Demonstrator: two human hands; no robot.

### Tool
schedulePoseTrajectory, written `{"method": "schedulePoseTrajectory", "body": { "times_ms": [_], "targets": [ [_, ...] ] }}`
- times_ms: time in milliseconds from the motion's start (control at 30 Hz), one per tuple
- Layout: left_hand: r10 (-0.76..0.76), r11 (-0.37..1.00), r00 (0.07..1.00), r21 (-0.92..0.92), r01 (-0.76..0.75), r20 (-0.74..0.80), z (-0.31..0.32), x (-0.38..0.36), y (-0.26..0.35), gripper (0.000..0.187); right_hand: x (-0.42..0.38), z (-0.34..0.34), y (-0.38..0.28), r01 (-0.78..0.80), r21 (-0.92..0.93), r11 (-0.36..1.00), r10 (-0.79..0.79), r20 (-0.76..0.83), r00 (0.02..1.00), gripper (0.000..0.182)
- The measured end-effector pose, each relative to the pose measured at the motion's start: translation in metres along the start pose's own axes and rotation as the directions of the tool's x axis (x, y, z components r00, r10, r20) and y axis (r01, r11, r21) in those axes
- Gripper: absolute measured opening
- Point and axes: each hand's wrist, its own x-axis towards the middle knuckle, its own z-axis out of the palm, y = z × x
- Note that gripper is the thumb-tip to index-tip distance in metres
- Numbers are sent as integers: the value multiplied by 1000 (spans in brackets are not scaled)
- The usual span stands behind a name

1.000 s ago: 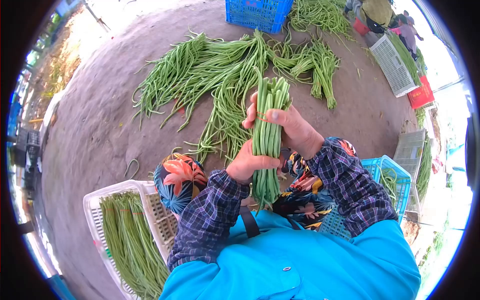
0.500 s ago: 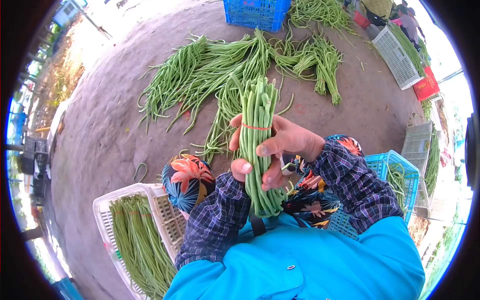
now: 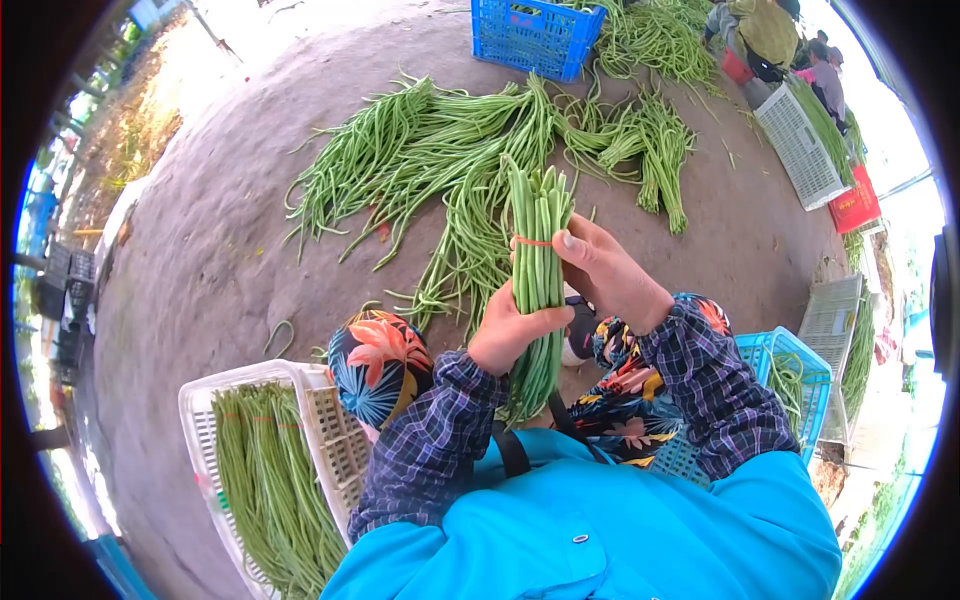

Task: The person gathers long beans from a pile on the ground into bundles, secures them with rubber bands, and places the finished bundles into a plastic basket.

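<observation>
A bundle of long green beans (image 3: 541,280) stands upright in front of my body, circled near its top by a red band (image 3: 533,241). My left hand (image 3: 513,326) is wrapped round the middle of the bundle, its thumb across the front. Higher up on the right side, my right hand (image 3: 612,272) holds the bundle close to the band, with its thumb at the band's edge and its other fingers mostly hidden behind. Beyond the bundle, loose green beans (image 3: 440,150) lie spread on the ground.
At the lower left, a white crate (image 3: 300,375) holds banded beans. A light blue basket (image 3: 818,385) with beans stands at my right. Farther off are a blue crate (image 3: 535,38), a white crate (image 3: 797,145), a red box (image 3: 855,203) and people (image 3: 765,35) at the upper right.
My left hand has closed round the bundle lower down, with its thumb now across the front. My right hand has shifted up and right to the band. The view has shifted slightly.
</observation>
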Motion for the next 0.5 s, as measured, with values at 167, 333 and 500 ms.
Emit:
{"method": "schedulePoseTrajectory", "body": {
  "times_ms": [167,333,500],
  "targets": [
    [227,968,970,128,-215,-88,0,7,-14,55,2,-9,18,90,-303,949,-96,-4,995,61],
    [58,998,992,-45,-53,115,1,-11,29,52,2,-6,-5,87,-31,996,-85,66,994,52],
    [156,926,980,328,-189,125,14,-17,81,66,8,27,-49,249,100,963,-263,167,950,66]
  ]
}}
